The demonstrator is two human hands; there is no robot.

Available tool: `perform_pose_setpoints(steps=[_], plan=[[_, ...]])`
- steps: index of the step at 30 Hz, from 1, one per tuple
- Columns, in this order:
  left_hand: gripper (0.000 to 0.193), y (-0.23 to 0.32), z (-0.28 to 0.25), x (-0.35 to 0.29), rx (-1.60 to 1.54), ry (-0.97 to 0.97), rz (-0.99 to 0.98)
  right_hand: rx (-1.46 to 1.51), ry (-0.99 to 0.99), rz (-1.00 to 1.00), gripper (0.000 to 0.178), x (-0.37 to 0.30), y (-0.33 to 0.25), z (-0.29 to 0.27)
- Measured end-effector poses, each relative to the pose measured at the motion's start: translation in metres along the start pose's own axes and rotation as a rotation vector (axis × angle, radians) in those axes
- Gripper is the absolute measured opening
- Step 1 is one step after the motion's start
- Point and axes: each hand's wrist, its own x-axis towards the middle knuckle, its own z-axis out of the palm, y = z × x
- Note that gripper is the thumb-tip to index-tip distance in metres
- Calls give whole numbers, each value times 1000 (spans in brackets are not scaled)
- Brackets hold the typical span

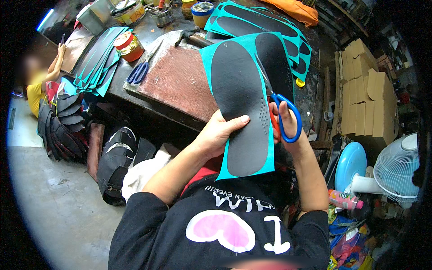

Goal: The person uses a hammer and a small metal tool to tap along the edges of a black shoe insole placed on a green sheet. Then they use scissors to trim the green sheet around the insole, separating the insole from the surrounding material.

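My left hand (217,136) pinches a teal sheet (238,78) bearing black shoe-sole shapes, its thumb lying flat across the black and its fingers hidden behind. One long sole shape faces me, dotted with small bumps near its right side. In my right hand (290,121) are scissors (283,97) with blue and red handle loops. Their blades lie along the sheet's right side, between the facing sole shape and another dark one behind. How far the blades are apart is hard to make out.
The bench holds a reddish board (180,78), dark-handled scissors (138,72), a hammer (197,38), a red-lidded jar (128,47) and stacks of teal sheets (96,60). Cardboard (366,90) and a fan (396,166) stand right. Another person (35,96) sits far left.
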Motion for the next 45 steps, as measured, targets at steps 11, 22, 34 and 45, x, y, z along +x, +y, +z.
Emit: perform_pose_setpoints(steps=[11,22,34,45], plan=[[32,5,-5,9,-11,-4,-9,-17,-14,24,85,41,-11,-19],[30,23,-29,14,222,129,237,37,200,-116,55,6,-14,16],[32,11,-10,-16,249,103,281,-5,254,-175,54,-58,19,49],[20,16,-13,-14,288,184,364,-128,-25,-38,96,-89,23,49]])
